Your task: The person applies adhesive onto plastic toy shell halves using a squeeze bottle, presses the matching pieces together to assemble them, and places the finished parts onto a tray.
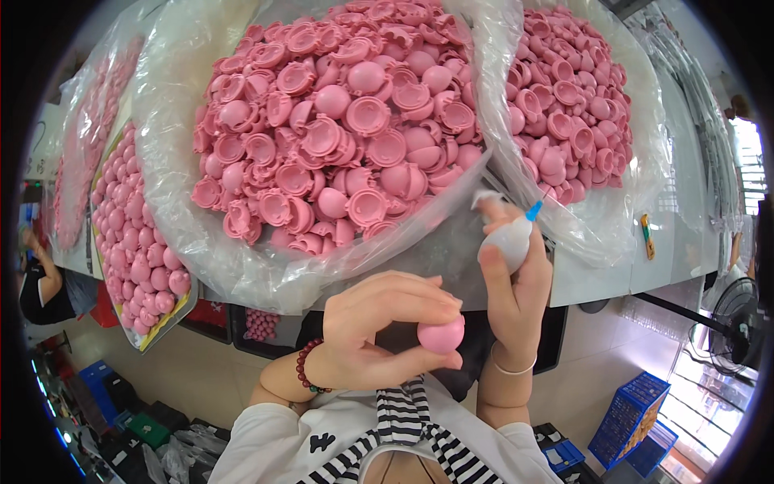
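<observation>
Between the thumb and fingers of my left hand is a small pink plastic ball, held just in front of my chest. My right hand is raised beside it, wrapped around a white squeeze bottle with a blue tip pointing up and away from me. Some white material shows at the fingertips of that hand, too blurred to name. Beyond both hands lies a big heap of pink plastic half shells in a clear plastic bag. The ball and the bottle are apart.
A second bag of smaller pink parts stands at the far right. Finished-looking pink balls fill a tray at the left. A yellow-green cutter lies on the grey table. A black fan and blue crates are at right.
</observation>
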Demonstrator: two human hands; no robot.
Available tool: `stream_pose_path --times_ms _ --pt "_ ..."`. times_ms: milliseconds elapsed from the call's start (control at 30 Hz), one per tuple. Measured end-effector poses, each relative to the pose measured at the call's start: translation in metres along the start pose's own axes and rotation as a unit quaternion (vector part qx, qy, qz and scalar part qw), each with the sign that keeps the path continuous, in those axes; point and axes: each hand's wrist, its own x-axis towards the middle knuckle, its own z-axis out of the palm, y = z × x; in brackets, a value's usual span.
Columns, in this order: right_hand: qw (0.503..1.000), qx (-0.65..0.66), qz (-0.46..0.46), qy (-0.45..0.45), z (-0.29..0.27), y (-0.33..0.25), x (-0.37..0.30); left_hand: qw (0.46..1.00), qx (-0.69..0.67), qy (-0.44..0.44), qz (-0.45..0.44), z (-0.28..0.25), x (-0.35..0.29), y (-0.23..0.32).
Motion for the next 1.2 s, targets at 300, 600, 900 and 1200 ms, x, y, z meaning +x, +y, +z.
stream_pose_path --times_ms 300,600,900,1200 --pt "0.980 0.148 -0.097 0.094 -0.011 0.006 -0.004 0.760 0.570 0.312 -0.006 -0.138 -0.020 0.032" --pt "0.992 0.005 -0.115 0.051 0.004 -0.002 0.010 0.772 0.609 0.180 0.026 -0.128 -0.010 0.037" --pt "0.973 0.229 0.001 0.014 -0.011 -0.001 -0.009 0.821 0.524 0.226 0.016 -0.099 0.007 0.025" --pt "0.863 0.502 0.002 -0.058 0.002 -0.016 -0.032 0.994 0.012 -0.064 -0.088 -0.002 -0.004 0.013"
